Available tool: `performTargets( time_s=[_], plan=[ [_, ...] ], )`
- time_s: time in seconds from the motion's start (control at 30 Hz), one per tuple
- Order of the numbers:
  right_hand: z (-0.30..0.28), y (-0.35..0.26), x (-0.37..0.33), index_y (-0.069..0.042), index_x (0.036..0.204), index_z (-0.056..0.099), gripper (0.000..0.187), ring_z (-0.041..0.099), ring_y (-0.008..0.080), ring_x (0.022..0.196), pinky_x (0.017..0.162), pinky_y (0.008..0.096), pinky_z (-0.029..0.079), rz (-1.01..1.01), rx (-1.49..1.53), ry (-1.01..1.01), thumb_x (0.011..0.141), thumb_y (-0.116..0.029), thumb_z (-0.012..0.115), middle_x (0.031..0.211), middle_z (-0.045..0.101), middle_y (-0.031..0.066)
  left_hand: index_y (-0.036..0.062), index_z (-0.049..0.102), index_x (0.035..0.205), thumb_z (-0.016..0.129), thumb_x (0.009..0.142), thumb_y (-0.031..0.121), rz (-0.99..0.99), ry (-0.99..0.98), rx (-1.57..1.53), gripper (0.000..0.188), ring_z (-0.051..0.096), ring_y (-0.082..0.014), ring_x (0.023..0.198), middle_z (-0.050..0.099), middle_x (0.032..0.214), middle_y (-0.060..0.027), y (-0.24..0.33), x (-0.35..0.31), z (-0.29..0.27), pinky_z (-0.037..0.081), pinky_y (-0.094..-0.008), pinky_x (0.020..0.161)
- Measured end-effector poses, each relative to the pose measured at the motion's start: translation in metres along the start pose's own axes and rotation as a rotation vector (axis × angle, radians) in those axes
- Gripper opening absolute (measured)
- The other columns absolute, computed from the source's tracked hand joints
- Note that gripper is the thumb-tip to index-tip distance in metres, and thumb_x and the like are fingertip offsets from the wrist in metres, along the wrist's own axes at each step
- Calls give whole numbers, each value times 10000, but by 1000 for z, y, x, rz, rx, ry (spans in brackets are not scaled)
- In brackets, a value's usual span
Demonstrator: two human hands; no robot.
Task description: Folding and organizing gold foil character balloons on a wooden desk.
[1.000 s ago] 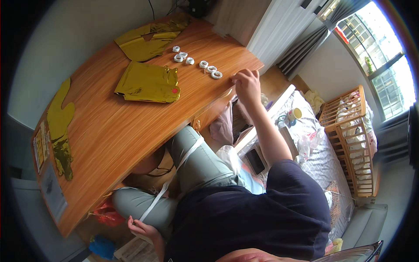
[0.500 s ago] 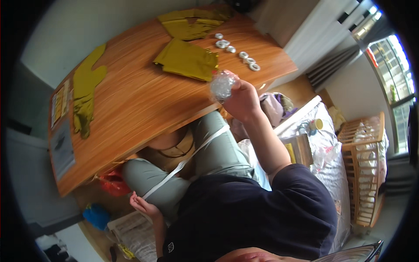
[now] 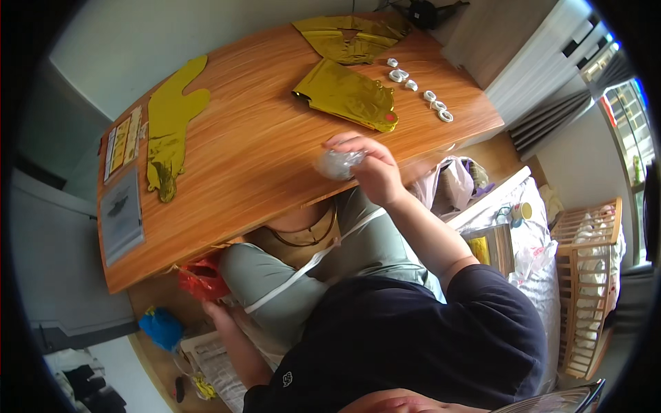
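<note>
A crumpled wad of clear plastic film sits in my right hand, above the front edge of the wooden table. My fingers are closed around it. Down at the lower left, my left hand is at the lower edge of a red plastic bag; its fingers are blurred and partly hidden. Beyond my right hand lies a folded gold foil sheet with a red spot. A flat white strip stretches across my lap.
Flat gold foil shapes lie at the table's left and far end. Several small white ribbon rolls sit at the right. A clear plastic packet rests at the left edge. To the right stand a plastic-covered surface and a wooden crib.
My right hand has drawn the film wad back toward the table's front edge, away from the folded gold foil. My left hand has moved to the red bag. The view has shifted.
</note>
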State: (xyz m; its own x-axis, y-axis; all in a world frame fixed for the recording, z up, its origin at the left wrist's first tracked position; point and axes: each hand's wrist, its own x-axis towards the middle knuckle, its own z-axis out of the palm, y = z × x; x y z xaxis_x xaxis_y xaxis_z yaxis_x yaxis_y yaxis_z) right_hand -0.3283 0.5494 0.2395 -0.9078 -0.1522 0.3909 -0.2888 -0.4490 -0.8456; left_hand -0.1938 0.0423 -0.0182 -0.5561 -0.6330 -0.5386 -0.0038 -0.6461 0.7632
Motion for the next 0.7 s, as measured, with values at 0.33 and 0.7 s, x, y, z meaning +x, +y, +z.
performTargets(
  time_s=[0.33, 0.7],
  plan=[
    [-4, 7, 2, 5, 1153, 675, 357, 538, 333, 1271, 1078, 460, 432, -10, 6, -37, 837, -51, 517, 1319, 578, 219, 59, 508, 1407, 538, 974, 393, 24, -84, 345, 548, 500, -267, 1294, 532, 1429, -141, -23, 40, 22, 430, -459, 1042],
    [33, 43, 19, -39, 1262, 620, 286, 541, 419, 1250, 989, 515, 561, -708, -1015, 61, 1001, 21, 520, 1353, 539, 263, 84, 493, 1434, 547, 966, 427, -50, 439, 435, 582, 476, -276, 1337, 502, 1471, -134, 28, 124, -88, 408, -459, 1079]
  ],
)
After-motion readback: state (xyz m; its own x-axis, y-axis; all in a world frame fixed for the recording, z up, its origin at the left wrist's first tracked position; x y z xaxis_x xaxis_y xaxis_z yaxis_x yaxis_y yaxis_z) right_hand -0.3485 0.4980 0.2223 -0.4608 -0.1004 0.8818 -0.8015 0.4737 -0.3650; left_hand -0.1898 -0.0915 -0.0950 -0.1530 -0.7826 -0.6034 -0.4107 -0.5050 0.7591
